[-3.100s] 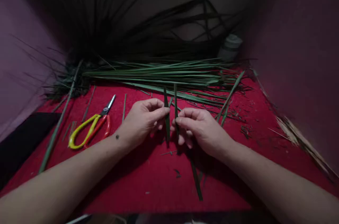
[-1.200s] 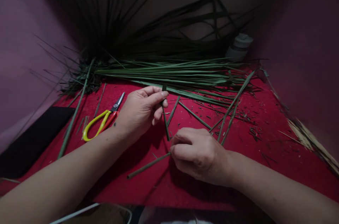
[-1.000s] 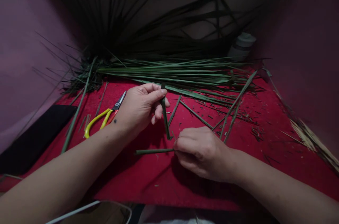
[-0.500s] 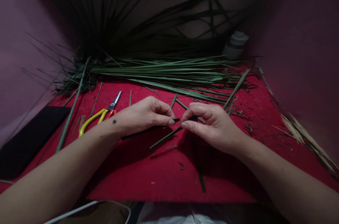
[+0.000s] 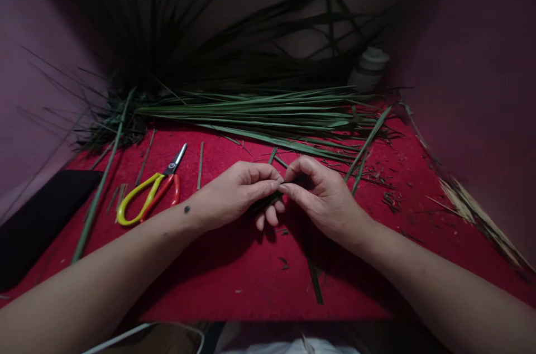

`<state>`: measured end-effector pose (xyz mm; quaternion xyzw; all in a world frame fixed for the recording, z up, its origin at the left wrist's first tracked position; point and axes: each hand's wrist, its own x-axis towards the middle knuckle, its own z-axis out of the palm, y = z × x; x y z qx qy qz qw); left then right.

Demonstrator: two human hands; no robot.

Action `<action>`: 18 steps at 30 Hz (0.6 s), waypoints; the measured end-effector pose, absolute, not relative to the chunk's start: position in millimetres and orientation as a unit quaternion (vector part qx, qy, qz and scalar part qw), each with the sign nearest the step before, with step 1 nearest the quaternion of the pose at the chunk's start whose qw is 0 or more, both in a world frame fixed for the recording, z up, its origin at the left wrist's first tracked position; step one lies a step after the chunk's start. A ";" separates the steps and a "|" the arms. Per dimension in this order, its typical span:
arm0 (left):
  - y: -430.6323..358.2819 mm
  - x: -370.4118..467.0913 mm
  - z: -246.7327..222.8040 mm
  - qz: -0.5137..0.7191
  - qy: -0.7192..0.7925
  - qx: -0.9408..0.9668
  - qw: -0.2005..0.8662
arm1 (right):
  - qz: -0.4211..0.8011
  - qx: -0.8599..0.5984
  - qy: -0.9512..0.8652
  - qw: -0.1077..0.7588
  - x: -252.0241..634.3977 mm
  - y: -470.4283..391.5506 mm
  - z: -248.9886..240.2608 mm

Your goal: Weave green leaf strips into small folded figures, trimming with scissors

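My left hand (image 5: 247, 192) is closed, thumb and index finger pinching a dark green leaf strip, with its other fingers curled beneath. My right hand (image 5: 320, 195) meets it fingertip to fingertip and pinches at the same spot, where the strip is mostly hidden. Another dark strip (image 5: 314, 281) slants down below my right hand on the red cloth (image 5: 234, 287). Short green pieces stick out behind the fingers. Scissors (image 5: 157, 189) with yellow and red handles lie left of my left hand, blades pointing away.
Long green leaves (image 5: 268, 114) lie across the back, beside a white-lidded container (image 5: 368, 69). A black flat object (image 5: 46, 220) and a long stalk (image 5: 100, 192) are at left. Pale dry strips (image 5: 481, 220) line the right edge, near scattered trimmings (image 5: 391, 200).
My hands have come together at the fingertips, and the lower fingers of my left hand now show. The short strip that stuck out between them is now hidden. The view has shifted slightly.
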<state>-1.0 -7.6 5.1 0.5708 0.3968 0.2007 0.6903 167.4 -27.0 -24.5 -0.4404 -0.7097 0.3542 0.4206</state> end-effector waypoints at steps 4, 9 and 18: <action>-8.6 -2.0 6.7 0.196 0.393 0.569 0.696 | 0.373 -0.453 -0.682 0.436 166.7 -27.5 -26.6; -7.9 -1.9 8.7 0.193 0.385 0.586 0.686 | 0.401 -0.456 -0.673 0.422 165.7 -27.7 -24.1; -8.6 1.7 6.3 0.216 0.384 0.605 0.662 | 0.418 -0.505 -0.576 0.488 169.7 -25.5 -21.1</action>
